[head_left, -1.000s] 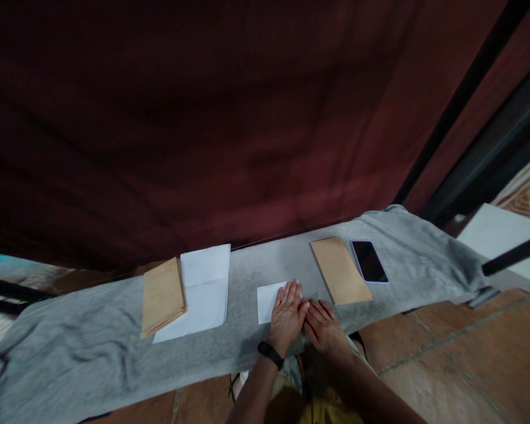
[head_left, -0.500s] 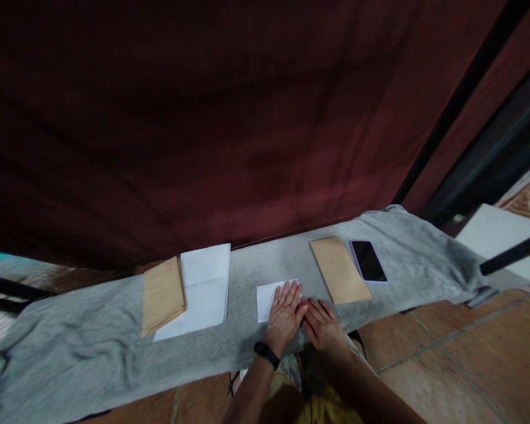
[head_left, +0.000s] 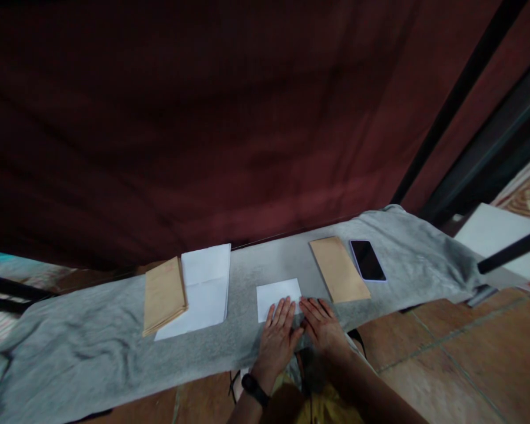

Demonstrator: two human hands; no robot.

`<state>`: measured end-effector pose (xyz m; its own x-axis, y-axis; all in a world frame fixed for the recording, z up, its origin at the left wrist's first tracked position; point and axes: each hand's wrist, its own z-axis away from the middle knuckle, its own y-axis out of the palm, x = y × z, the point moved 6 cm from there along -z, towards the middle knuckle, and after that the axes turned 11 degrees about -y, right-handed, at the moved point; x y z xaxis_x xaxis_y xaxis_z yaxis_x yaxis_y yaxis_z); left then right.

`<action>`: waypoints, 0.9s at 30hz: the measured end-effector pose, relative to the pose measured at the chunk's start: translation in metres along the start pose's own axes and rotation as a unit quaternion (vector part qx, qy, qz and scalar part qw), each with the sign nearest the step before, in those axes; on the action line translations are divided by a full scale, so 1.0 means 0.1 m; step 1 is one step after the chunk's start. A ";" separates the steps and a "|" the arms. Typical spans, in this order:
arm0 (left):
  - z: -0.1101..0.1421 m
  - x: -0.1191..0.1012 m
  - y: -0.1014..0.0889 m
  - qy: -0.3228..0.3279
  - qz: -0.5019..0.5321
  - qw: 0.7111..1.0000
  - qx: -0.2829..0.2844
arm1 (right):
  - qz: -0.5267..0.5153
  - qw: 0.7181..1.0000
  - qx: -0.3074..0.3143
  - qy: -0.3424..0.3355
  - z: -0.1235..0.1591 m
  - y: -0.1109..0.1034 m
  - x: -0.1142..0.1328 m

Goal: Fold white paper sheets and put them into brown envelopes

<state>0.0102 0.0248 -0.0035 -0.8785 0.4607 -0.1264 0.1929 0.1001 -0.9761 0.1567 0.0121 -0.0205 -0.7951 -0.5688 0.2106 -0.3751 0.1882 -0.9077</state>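
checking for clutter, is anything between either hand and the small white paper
Nothing visible: the left hand lies partly on the small white paper, and the right hand is at its right edge. The brown envelope lies farther right.

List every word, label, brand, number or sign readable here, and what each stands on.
No text can be read.
Brown envelope stack: any print is too faint to read.
Small white paper at the left hand: no writing shows.
Phone: dark screen, nothing legible.
Black wristband: too small to tell.
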 end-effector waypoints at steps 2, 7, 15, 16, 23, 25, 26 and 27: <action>0.09 0.08 0.00 -0.023 -0.006 1.000 -0.005 | 0.003 1.000 -0.008 0.006 0.00 -0.01 0.00; 0.23 0.25 0.00 -0.082 -0.009 0.996 -0.028 | -0.001 0.999 -0.029 0.034 -0.17 -0.07 0.01; 0.26 0.24 0.06 -0.093 -0.010 0.995 -0.029 | -0.008 0.999 -0.028 -0.042 -0.69 0.14 0.37; 0.27 0.25 0.06 -0.095 -0.009 0.995 -0.031 | -0.001 0.999 -0.030 -0.045 -0.69 0.17 0.39; 0.38 0.35 0.01 -0.141 -0.010 0.988 -0.057 | 0.038 0.999 -0.037 -0.011 -0.51 0.18 0.23; 0.41 0.38 -0.01 -0.153 -0.014 0.986 -0.062 | 0.048 0.998 -0.039 0.004 -0.44 0.15 0.15; 0.43 0.40 -0.01 -0.159 -0.017 0.985 -0.065 | 0.052 0.998 -0.042 0.010 -0.41 0.15 0.11; 0.44 0.42 -0.01 -0.165 -0.020 0.984 -0.066 | 0.055 0.997 -0.044 0.015 -0.38 0.14 0.08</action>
<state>-0.0461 0.0050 -0.0156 -0.9762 0.1455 -0.1606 0.1920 0.2363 -0.9525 0.1275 0.0403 -0.0178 -0.8470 -0.5170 0.1236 -0.3239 0.3177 -0.8911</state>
